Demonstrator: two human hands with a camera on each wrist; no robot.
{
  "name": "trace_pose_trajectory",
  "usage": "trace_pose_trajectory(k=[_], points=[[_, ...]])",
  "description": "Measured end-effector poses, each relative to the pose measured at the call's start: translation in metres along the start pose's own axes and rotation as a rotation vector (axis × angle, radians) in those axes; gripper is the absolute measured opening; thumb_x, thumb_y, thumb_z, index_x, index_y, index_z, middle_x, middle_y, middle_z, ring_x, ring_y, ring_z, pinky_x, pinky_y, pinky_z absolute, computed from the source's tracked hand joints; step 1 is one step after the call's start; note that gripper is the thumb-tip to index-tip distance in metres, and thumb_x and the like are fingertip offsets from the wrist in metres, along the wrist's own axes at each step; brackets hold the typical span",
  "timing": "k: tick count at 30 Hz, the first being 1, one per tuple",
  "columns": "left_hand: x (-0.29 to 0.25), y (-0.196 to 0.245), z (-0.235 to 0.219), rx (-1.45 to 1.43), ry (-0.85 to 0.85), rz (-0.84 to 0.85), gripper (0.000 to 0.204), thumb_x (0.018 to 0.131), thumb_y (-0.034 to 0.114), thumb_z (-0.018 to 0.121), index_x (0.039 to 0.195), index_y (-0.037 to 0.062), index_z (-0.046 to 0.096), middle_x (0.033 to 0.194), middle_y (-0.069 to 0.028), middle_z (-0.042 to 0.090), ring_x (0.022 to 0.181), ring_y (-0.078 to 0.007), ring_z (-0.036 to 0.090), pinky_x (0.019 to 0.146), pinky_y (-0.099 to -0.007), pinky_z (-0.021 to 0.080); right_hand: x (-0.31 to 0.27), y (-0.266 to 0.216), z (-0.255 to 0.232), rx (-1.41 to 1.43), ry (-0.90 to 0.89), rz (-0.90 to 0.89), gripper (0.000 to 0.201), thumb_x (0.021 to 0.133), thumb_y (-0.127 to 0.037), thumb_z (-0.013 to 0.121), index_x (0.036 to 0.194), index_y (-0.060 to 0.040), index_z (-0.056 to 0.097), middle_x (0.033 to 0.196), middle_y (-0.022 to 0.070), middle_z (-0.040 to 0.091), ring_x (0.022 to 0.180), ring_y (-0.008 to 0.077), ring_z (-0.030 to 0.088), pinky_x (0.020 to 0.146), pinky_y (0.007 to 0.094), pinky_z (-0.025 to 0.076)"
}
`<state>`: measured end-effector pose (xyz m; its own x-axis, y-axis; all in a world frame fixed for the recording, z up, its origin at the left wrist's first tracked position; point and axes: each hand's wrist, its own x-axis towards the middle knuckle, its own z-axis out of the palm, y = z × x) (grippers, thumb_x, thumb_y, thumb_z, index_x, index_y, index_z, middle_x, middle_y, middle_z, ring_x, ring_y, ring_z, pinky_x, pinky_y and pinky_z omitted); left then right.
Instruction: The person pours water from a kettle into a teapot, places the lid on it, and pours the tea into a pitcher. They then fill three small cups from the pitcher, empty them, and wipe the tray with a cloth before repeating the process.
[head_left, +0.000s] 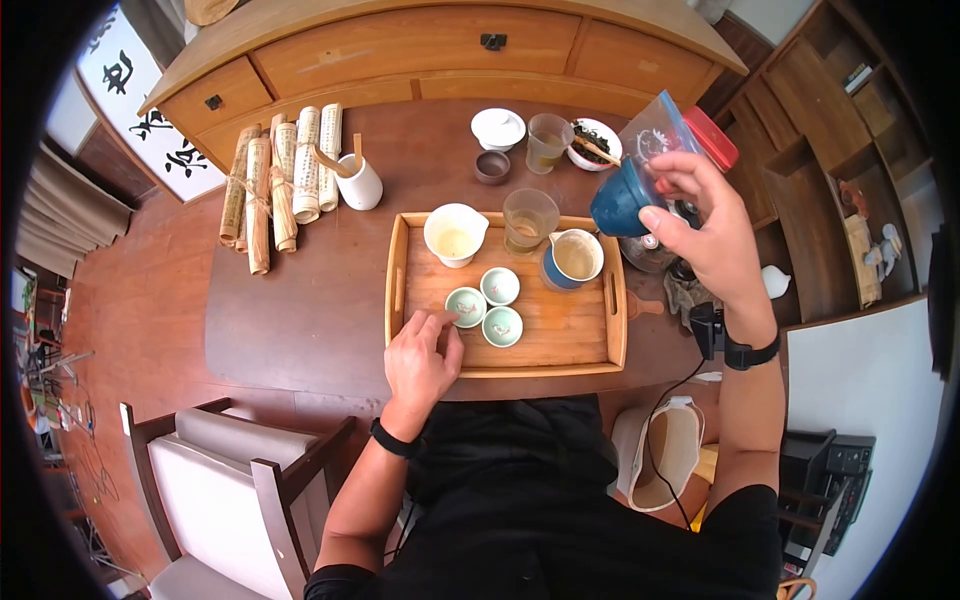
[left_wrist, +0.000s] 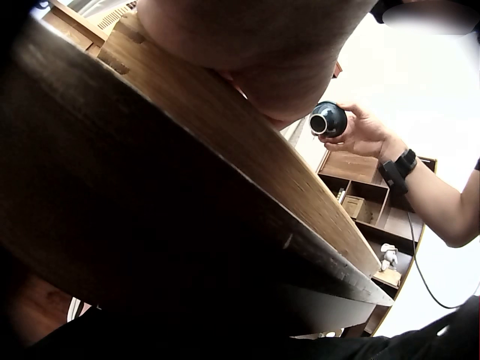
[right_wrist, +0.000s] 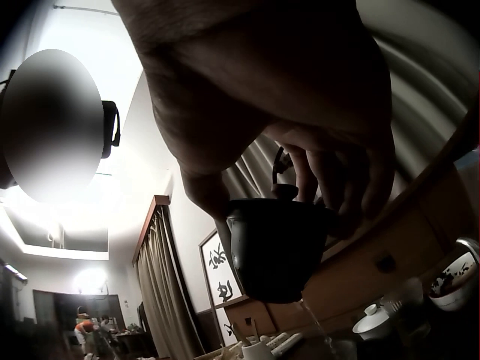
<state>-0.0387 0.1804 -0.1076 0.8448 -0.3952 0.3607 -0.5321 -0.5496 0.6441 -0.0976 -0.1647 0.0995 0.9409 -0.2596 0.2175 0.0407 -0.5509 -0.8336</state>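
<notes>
Blue pot tilts at the upper right of the head view, gripped between the thumb and bent fingers of the right hand, and a thin stream falls from it. Loosely curled and holding nothing, the left hand has its fingertips at the leftmost green cup on the wooden tray; contact is unclear.
</notes>
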Motion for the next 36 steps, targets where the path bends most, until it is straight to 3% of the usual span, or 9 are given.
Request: trace_pose_trajectory(k=[4, 12, 17, 26, 36], points=[[0.001, 0.001, 0.000, 0.000, 0.018, 0.014, 0.012, 0.094, 0.008, 0.079, 0.106, 0.0084, 0.079, 0.093, -0.0102, 0.072, 0.083, -0.0342, 0.075, 0.073, -0.0456, 0.061, -0.001, -0.012, 0.000, 0.000, 0.060, -0.080, 0.055, 0.092, -0.020, 0.094, 0.137, -0.0005, 0.069, 0.128, 0.0126, 0.078, 0.122, 0.0214, 0.072, 0.113, 0.0381, 0.054], [0.000, 0.001, -0.002, -0.001, 0.016, 0.018, 0.013, 0.094, 0.009, 0.079, 0.106, 0.0090, 0.079, 0.093, -0.0097, 0.073, 0.083, -0.0337, 0.075, 0.072, -0.0452, 0.061, -0.008, 0.021, 0.030, -0.136, -0.017, 0.029, 0.055, 0.089, -0.020, 0.095, 0.134, -0.0017, 0.069, 0.125, 0.0155, 0.080, 0.121, 0.0236, 0.075, 0.109, 0.0391, 0.057], [0.000, 0.002, 0.000, 0.001, 0.016, 0.015, 0.012, 0.094, 0.009, 0.079, 0.106, 0.0092, 0.079, 0.093, -0.0090, 0.073, 0.082, -0.0333, 0.075, 0.072, -0.0448, 0.061, -0.006, 0.015, 0.020, -0.138, 0.055, -0.030, 0.055, 0.090, -0.021, 0.095, 0.134, -0.0001, 0.069, 0.122, 0.0151, 0.080, 0.120, 0.0238, 0.076, 0.107, 0.0382, 0.057], [0.000, 0.001, -0.001, 0.010, 0.003, 0.001, 0.012, 0.094, 0.009, 0.079, 0.106, 0.0096, 0.079, 0.092, -0.0088, 0.073, 0.081, -0.0324, 0.075, 0.071, -0.0447, 0.060, -0.008, 0.037, 0.030, -0.132, 0.009, 0.052, 0.056, 0.090, -0.022, 0.096, 0.134, -0.0005, 0.069, 0.123, 0.0149, 0.080, 0.121, 0.0234, 0.075, 0.111, 0.0395, 0.056], [0.000, 0.001, -0.001, 0.010, 0.002, 0.006, 0.012, 0.094, 0.009, 0.079, 0.107, 0.0101, 0.078, 0.094, -0.0087, 0.073, 0.084, -0.0324, 0.076, 0.073, -0.0450, 0.061, -0.006, 0.023, 0.021, -0.143, 0.035, 0.027, 0.055, 0.090, -0.021, 0.096, 0.134, -0.0008, 0.069, 0.123, 0.0146, 0.080, 0.121, 0.0227, 0.075, 0.110, 0.0383, 0.056]])
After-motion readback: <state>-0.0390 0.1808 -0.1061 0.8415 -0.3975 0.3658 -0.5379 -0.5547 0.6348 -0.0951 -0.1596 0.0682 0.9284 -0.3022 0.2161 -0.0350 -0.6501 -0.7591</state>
